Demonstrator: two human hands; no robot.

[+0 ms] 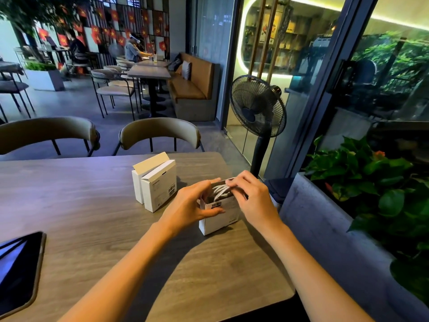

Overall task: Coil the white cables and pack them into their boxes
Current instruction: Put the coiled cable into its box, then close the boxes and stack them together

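A small white box (pixel 220 218) stands upright on the wooden table (pixel 92 205), its top open. A coiled white cable (pixel 220 190) sits partly inside the opening. My left hand (pixel 192 205) grips the box's left side, thumb on its front face. At the box's top, my right hand (pixel 253 198) has its fingertips curled on the cable. Two more white boxes stand side by side to the left: the front one (pixel 160 185) is closed and the rear one (pixel 148 168) has its flap up.
A dark tablet (pixel 18 268) lies at the table's left front edge. Two chairs (pixel 160 133) stand behind the table. A black standing fan (pixel 257 108) and a concrete planter with green plants (pixel 371 177) are to the right.
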